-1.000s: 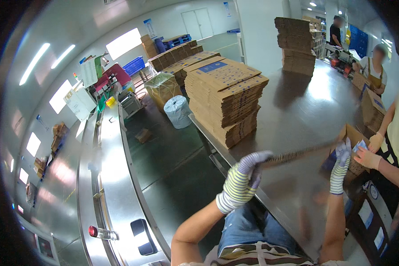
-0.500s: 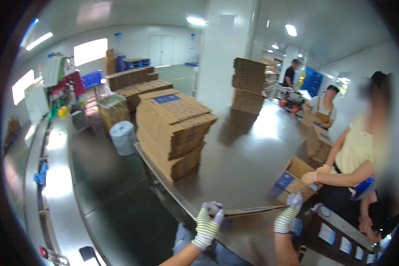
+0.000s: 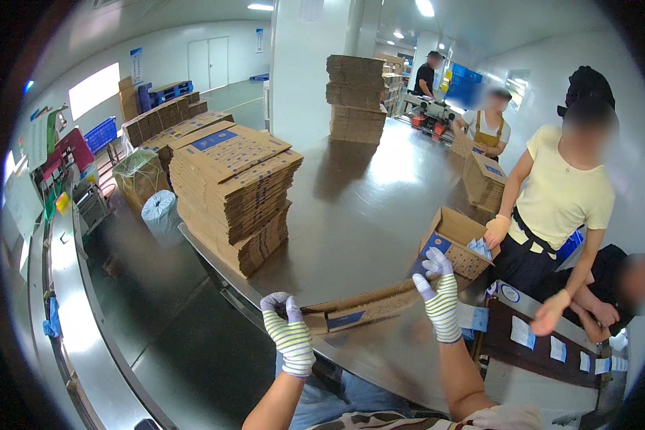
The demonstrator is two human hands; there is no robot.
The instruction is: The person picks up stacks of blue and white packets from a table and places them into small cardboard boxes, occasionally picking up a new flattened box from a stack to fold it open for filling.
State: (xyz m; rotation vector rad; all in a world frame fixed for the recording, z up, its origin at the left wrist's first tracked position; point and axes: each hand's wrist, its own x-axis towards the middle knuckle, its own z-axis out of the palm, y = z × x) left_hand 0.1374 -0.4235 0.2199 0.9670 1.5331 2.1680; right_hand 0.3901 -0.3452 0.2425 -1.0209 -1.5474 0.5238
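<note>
A mostly flattened brown cardboard box with a blue printed patch stands on its long edge at the near side of the metal table. At its left end, my left hand, in a striped glove with grey fingertips, is curled with thumb and fingers at the cardboard's edge. Close to the box's other end is my right hand, gloved alike, its thumb and fingers apart. Just beyond that hand, an open cardboard box holds light-blue packets. A co-worker's gloved hand is at its rim.
A tall stack of flattened boxes stands on the metal table, left of centre. Another stack is farther back. At right, a dark conveyor carries packets beside co-workers. A steel rail curves along the far left.
My view has swung right and down. The flat cardboard has tipped up, showing its printed side. My right fingers have spread. A co-worker's one hand has moved from the open box toward the conveyor.
</note>
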